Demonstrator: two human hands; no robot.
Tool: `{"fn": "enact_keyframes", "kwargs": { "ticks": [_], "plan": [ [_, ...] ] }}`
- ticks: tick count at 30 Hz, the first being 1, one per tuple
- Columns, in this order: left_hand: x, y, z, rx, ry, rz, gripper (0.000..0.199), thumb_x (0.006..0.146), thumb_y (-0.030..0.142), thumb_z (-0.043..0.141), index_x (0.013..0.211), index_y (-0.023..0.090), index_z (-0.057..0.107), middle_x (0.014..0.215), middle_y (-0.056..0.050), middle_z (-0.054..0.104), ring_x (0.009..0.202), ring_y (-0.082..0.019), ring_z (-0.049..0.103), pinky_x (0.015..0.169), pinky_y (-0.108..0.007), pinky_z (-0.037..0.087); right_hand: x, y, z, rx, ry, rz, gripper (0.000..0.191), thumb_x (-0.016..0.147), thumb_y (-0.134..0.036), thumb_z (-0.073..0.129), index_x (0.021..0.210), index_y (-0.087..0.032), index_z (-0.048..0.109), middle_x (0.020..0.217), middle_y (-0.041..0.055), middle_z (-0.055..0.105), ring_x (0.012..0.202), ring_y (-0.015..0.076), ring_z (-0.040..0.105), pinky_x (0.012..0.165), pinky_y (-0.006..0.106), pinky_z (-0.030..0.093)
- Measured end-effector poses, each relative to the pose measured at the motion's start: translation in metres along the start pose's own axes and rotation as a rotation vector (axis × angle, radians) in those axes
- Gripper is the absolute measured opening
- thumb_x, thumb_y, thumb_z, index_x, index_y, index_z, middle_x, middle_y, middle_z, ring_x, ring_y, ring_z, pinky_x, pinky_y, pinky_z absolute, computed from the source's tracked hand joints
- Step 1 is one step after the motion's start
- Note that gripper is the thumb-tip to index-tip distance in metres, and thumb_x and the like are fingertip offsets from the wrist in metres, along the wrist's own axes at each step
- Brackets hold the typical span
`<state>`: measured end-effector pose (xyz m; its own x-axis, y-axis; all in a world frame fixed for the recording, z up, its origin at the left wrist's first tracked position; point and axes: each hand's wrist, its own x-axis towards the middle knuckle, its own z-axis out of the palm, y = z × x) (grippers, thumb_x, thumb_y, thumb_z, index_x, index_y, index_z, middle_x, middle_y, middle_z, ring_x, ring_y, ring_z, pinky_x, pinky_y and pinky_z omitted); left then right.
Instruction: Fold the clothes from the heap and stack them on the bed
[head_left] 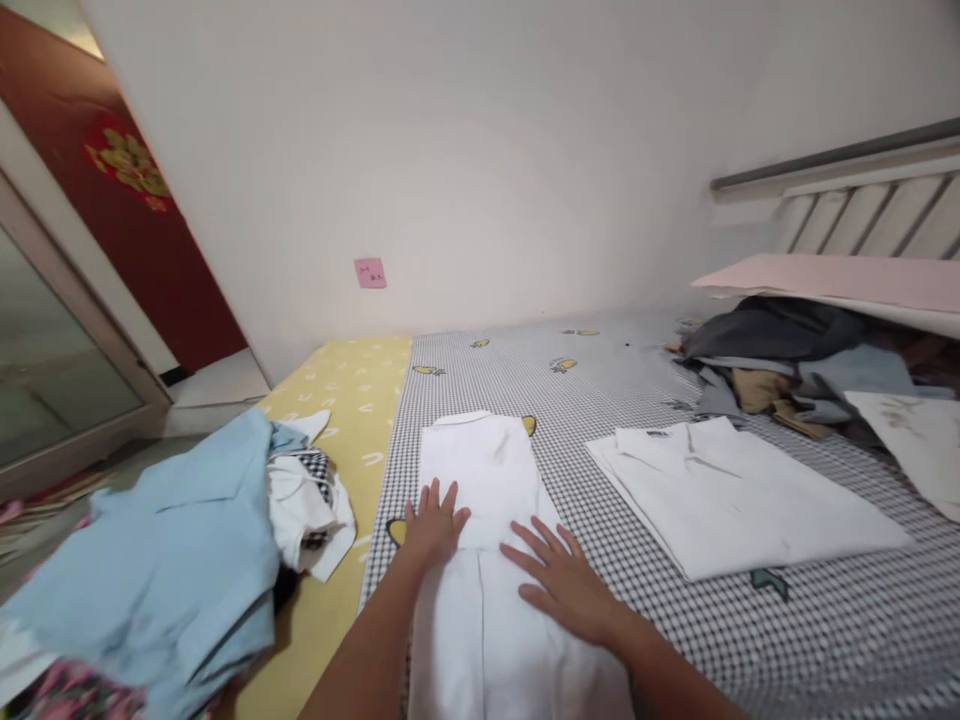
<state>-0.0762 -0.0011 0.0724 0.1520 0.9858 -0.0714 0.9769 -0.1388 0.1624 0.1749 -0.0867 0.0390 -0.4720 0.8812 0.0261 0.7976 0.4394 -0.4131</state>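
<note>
Hands open, the left hand (435,527) and right hand (566,580) rest flat on a white shirt (487,475) laid on the checked bedsheet (517,370), left of a folded white shirt (742,495).

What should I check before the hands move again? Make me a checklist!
1. Left hand spread on the white shirt: ok.
2. Right hand spread on it too: ok.
3. White shirt apart from the folded shirt on the right: ok.
4. Blue cloth on the left clear of the white shirt: ok.
5. White shirt's near end fully in view: not ok, the picture cuts it off.
6. White shirt smooth underneath: cannot tell, that side is hidden.
</note>
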Motion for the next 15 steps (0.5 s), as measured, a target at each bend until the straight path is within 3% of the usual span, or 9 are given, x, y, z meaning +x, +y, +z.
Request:
{"fn": "enact_keyframes", "kwargs": {
  "ticks": [4, 6, 7, 9, 11, 13, 15],
  "plan": [
    [-0.064, -0.016, 0.006, 0.029, 0.038, 0.082, 0.055, 0.100, 0.043, 0.034, 0.154, 0.031, 0.031, 0.166, -0.011, 0.018, 0.153, -0.028, 0.017, 0.121, -0.057, 0.019, 0.006, -0.011, -0.005, 0.042, 0.050, 0.038, 0.048, 0.097, -0.047, 0.047, 0.145, -0.042, 0.046, 0.162, -0.0026, 0.031, 0.152, 0.0273, 0.016, 0.121, 0.059, 0.005],
    [-0.100, -0.028, 0.012, 0.036, 0.106, 0.142, 0.054, 0.100, 0.039, 0.037, 0.153, 0.029, 0.033, 0.166, -0.011, 0.020, 0.153, -0.027, 0.020, 0.121, -0.054, 0.022, -0.002, -0.018, -0.007, 0.191, 0.109, 0.077, 0.051, 0.096, -0.042, 0.049, 0.146, -0.037, 0.046, 0.160, -0.0002, 0.037, 0.151, 0.0265, 0.021, 0.121, 0.057, 0.006],
    [-0.119, -0.036, 0.016, 0.029, 0.162, 0.171, 0.054, 0.100, 0.037, 0.039, 0.153, 0.028, 0.034, 0.166, -0.012, 0.021, 0.152, -0.026, 0.022, 0.120, -0.052, 0.025, -0.010, -0.020, -0.008, 0.306, 0.150, 0.078, 0.053, 0.097, -0.041, 0.045, 0.149, -0.036, 0.041, 0.159, 0.0009, 0.038, 0.149, 0.0248, 0.027, 0.121, 0.055, 0.013],
    [-0.160, -0.051, 0.029, 0.006, 0.288, 0.214, 0.055, 0.099, 0.033, 0.041, 0.153, 0.029, 0.033, 0.165, -0.011, 0.023, 0.150, -0.026, 0.028, 0.118, -0.048, 0.033, -0.038, -0.021, -0.006, 0.485, 0.244, 0.092, 0.057, 0.099, -0.040, 0.036, 0.155, -0.032, 0.029, 0.158, 0.0040, 0.041, 0.142, 0.0213, 0.041, 0.117, 0.048, 0.030],
    [-0.203, -0.067, 0.047, 0.014, 0.413, 0.240, 0.058, 0.098, 0.028, 0.043, 0.154, 0.032, 0.030, 0.164, -0.010, 0.026, 0.147, -0.027, 0.035, 0.113, -0.045, 0.041, -0.079, -0.015, 0.002, 0.489, 0.364, 0.119, 0.056, 0.100, -0.040, 0.032, 0.155, -0.029, 0.030, 0.153, 0.0067, 0.048, 0.133, 0.0197, 0.051, 0.110, 0.042, 0.042],
    [-0.247, -0.079, 0.069, 0.081, 0.513, 0.244, 0.067, 0.096, 0.021, 0.044, 0.156, 0.038, 0.020, 0.163, -0.009, 0.030, 0.144, -0.028, 0.040, 0.108, -0.046, 0.047, -0.128, -0.002, 0.020, 0.297, 0.488, 0.142, 0.049, 0.098, -0.037, 0.037, 0.145, -0.028, 0.047, 0.142, 0.0074, 0.057, 0.130, 0.0209, 0.054, 0.110, 0.042, 0.041],
    [-0.286, -0.085, 0.091, 0.175, 0.583, 0.237, 0.077, 0.093, 0.015, 0.048, 0.157, 0.040, 0.012, 0.162, -0.010, 0.031, 0.142, -0.028, 0.044, 0.105, -0.046, 0.049, -0.177, 0.012, 0.047, 0.047, 0.515, 0.148, 0.046, 0.096, -0.029, 0.037, 0.139, -0.030, 0.054, 0.141, 0.0081, 0.058, 0.131, 0.0242, 0.052, 0.111, 0.048, 0.039]
  ]
}}
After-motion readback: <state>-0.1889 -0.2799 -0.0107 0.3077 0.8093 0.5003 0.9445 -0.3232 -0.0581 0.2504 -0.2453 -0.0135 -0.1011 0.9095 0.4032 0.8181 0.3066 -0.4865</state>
